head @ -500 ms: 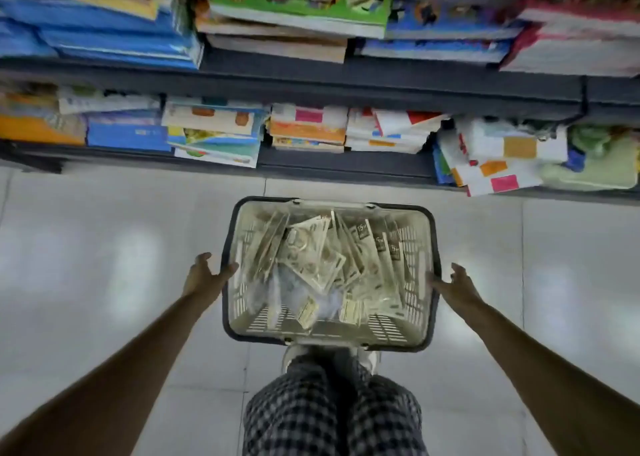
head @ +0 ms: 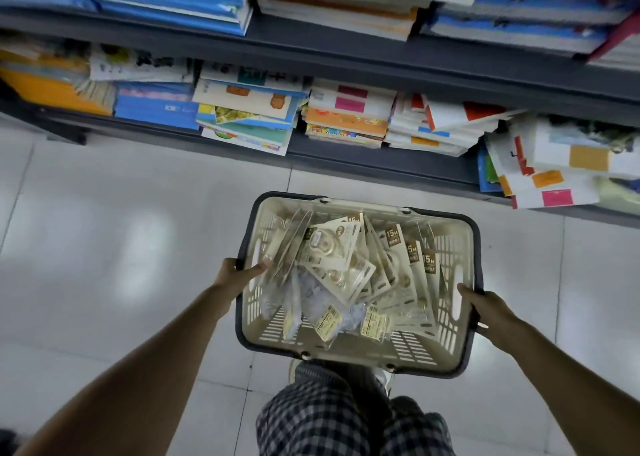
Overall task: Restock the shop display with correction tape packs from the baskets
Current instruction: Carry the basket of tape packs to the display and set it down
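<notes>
Now gripping: basket taken by both rims

Head view: half a second ago both hands were reaching, fingers apart, short of the basket [head: 360, 346]. Now the left hand [head: 239, 275] is clamping the rim at 9 o'clock and the right hand [head: 485, 308] is clamping it at 3 o'clock. Correction tape packs [head: 341, 265] are lying jumbled inside. Shelf books [head: 346, 116] are sitting at 12 o'clock. Likely meaning: the carry to the display is starting.

Basket [head: 450, 247]: cream slotted plastic, matt, with a dark rim. Packs [head: 341, 258]: printed card under clear glossy film (glare on several). Floor [head: 104, 247]: pale tiles, smooth, glossy, reflecting lights. Shelf [head: 346, 57]: dark grey, matt, looks like painted metal. Books [head: 249, 116]: paper, covers slightly shiny. Trousers [head: 329, 417]: checked woven cloth.
</notes>
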Available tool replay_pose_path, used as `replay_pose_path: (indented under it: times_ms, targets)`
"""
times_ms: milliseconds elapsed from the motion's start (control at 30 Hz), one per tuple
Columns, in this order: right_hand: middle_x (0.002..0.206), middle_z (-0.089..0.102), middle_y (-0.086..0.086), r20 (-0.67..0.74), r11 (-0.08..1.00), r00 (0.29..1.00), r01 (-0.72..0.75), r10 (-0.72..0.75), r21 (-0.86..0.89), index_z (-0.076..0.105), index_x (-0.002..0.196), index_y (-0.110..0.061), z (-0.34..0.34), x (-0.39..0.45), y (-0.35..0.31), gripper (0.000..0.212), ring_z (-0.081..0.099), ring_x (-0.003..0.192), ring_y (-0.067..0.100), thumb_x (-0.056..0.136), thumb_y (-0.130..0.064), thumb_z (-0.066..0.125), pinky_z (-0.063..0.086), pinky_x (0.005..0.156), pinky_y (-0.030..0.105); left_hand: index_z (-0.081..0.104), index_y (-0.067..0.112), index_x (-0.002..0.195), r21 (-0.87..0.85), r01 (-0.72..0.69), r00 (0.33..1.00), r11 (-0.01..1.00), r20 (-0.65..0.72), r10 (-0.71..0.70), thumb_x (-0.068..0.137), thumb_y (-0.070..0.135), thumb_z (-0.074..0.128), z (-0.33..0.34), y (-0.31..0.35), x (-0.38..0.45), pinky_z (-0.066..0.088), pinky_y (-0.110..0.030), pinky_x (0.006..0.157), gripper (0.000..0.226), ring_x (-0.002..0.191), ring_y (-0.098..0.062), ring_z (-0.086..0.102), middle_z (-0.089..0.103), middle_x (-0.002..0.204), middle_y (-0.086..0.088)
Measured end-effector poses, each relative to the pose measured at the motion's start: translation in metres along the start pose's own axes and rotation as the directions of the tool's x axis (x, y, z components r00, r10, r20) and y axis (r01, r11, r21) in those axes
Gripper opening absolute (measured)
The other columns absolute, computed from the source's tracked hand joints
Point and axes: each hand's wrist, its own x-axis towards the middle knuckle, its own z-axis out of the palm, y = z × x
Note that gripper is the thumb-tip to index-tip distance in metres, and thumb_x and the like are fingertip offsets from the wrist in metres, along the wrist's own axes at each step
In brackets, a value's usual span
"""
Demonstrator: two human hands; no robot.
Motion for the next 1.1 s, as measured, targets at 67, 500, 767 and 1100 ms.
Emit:
replay_pose_path:
  times_ms: [67, 500, 767, 1100]
  targets:
    - [0.075, 0.056, 0.006, 0.006, 1.0, 1.0, 0.005, -0.005, -0.023, 0.055, 0.108, -0.004, -0.002, -0.011, -0.002, 0.029, 0.056, 0.074, 0.022, 0.093, -0.029, 0.058, 0.047, 0.078, 0.04, 0.059, -0.007, 0.108, -0.021, 0.007, 1.0, 1.0, 0.006, -0.007, 0.079, 0.042, 0.075, -0.009, -0.006, -0.012, 0.036, -0.033, 0.066, 0.058, 0.075, -0.024, 0.049, 0.051, 0.083, -0.013]
    - [0.116, 0.059, 0.015, 0.056, 0.91, 0.97, 0.24, -0.236, -0.337, 0.049, 0.121, -0.008, -0.004, -0.22, -0.08, 0.052, 0.057, 0.105, 0.032, 0.087, -0.046, 0.06, 0.049, 0.093, 0.047, 0.045, 0.015, 0.087, -0.369, -0.061, 0.973, 0.927, -0.229, -0.027, 0.081, 0.04, 0.074, -0.14, -0.008, -0.24, 0.036, -0.037, 0.069, 0.039, 0.08, -0.023, 0.045, 0.046, 0.089, -0.01]
    - [0.139, 0.046, 0.009, 0.319, 0.671, 0.809, 0.588, -0.494, -0.452, 0.037, 0.141, -0.014, 0.062, -0.402, -0.174, 0.065, 0.045, 0.127, 0.029, 0.09, -0.049, 0.054, 0.037, 0.096, 0.035, 0.048, 0.018, 0.084, -0.563, -0.177, 0.873, 0.807, -0.468, -0.136, 0.079, 0.047, 0.071, -0.23, -0.052, -0.418, 0.046, -0.022, 0.057, 0.037, 0.068, -0.015, 0.053, 0.052, 0.079, -0.002]
    - [0.154, 0.03, 0.007, 0.562, 0.342, 0.563, 0.822, -0.605, -0.455, 0.028, 0.148, -0.014, 0.244, -0.573, -0.255, 0.079, 0.031, 0.139, 0.027, 0.087, -0.061, 0.047, 0.028, 0.112, 0.044, 0.062, 0.013, 0.111, -0.711, -0.321, 0.715, 0.626, -0.615, -0.331, 0.079, 0.051, 0.062, -0.338, -0.115, -0.53, 0.049, -0.046, 0.093, 0.049, 0.104, -0.025, 0.063, 0.069, 0.104, -0.002]
